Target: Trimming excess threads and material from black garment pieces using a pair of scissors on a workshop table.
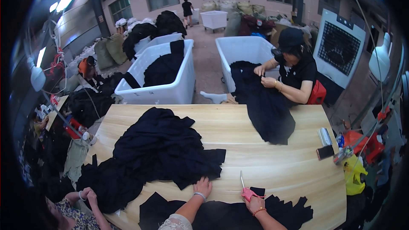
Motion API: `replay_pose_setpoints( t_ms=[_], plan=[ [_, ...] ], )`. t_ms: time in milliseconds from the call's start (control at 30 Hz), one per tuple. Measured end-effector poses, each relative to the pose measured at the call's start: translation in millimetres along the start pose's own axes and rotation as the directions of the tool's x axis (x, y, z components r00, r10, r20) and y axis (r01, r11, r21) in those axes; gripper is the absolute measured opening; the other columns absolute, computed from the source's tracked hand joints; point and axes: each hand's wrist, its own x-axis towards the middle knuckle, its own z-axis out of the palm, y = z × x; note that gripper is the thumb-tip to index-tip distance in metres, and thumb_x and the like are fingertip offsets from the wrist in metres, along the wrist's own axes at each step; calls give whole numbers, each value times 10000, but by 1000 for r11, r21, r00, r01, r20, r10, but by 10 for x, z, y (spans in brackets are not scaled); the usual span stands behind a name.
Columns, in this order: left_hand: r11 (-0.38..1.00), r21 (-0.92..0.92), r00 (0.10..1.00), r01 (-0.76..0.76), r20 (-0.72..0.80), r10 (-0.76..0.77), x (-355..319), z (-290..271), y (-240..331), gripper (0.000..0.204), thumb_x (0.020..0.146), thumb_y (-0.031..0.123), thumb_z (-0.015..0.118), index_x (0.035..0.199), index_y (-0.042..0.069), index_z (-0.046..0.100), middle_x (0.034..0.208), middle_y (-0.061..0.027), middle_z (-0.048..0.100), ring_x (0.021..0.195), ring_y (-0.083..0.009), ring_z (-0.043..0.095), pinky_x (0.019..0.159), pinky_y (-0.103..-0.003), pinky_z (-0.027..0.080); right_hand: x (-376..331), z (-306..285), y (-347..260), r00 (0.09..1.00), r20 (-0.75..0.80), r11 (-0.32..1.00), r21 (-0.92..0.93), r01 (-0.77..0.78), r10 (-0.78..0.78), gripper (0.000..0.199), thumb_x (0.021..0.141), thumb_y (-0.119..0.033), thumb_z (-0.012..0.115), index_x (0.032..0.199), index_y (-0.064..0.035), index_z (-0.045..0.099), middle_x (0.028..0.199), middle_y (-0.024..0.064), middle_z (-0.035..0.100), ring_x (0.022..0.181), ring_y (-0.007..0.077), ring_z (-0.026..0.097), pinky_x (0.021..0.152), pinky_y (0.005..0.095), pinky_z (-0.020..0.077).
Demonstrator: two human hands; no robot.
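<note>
Left hand (203,186) flat on the wooden table (272,166), fingers spread, palm down, pressing the near edge of the big heap of dark navy fabric (159,149) and gripping nothing. Right hand (254,202) just to the right along the table's near edge, closed around pink-handled scissors (244,188), blades pointing up and away across the bare wood. Under both forearms, at the table's near edge, a flat piece of dark cloth (221,215) with jagged cut edges, touching the right hand and reaching past it to the right. A small dark scrap (257,191) right beside the scissor handles. Across the table, at its far side, a seated person in a black cap (291,36), both hands working a dark garment (264,106) that drapes onto the tabletop. Behind the table, white plastic tubs (162,89) loaded with more dark fabric. On the table's right end, a phone (325,152) and a shiny roll (324,136). At the table's near left corner, another person's hands (87,194).
</note>
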Motion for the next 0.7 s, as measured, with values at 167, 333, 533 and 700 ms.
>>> replay_pose_setpoints(
  t_ms=[167, 333, 533, 700],
  plan=[
    [742, -665, 977, 89, 203, 66, -387, -481, 308, 411, 861, 294, 658, 1162, 16, 623, 1094, -106, 661, 937, -175, 642, 822, -309, 507, 5, -41, -16, 999, 34, 1000, -8, -10, 10, 553, 819, -566, 538, 885, -44, 708, 848, 206, 676, 816, 360, 664, 761, 441, 522],
    [93, -967, 719, 237, 239, 653, -1275, -2287, 1370, 380, 945, 137, 542, 1283, -31, 499, 1236, -111, 567, 1095, -166, 562, 961, -289, 424, 34, -103, 12, 1000, 27, 1000, -8, -14, 14, 521, 833, -543, 549, 897, -51, 708, 868, 200, 680, 850, 346, 666, 782, 440, 515],
    [150, -967, 653, 208, 251, 715, -1864, -2564, 1495, 368, 928, 148, 553, 1253, -21, 518, 1198, -117, 579, 1061, -179, 572, 930, -302, 432, 91, -170, -45, 996, 38, 995, 60, -81, 79, 533, 818, -538, 570, 958, -39, 694, 980, 205, 668, 935, 343, 645, 836, 419, 502],
    [170, -972, 571, 164, 234, 787, -2168, -2697, 1510, 358, 914, 157, 562, 1228, -13, 534, 1167, -122, 588, 1033, -189, 580, 905, -313, 438, 75, -241, -140, 995, 61, 997, 8, -82, 82, 552, 821, -560, 561, 1037, -65, 673, 1057, 194, 652, 1001, 336, 624, 877, 421, 487]
  ],
)
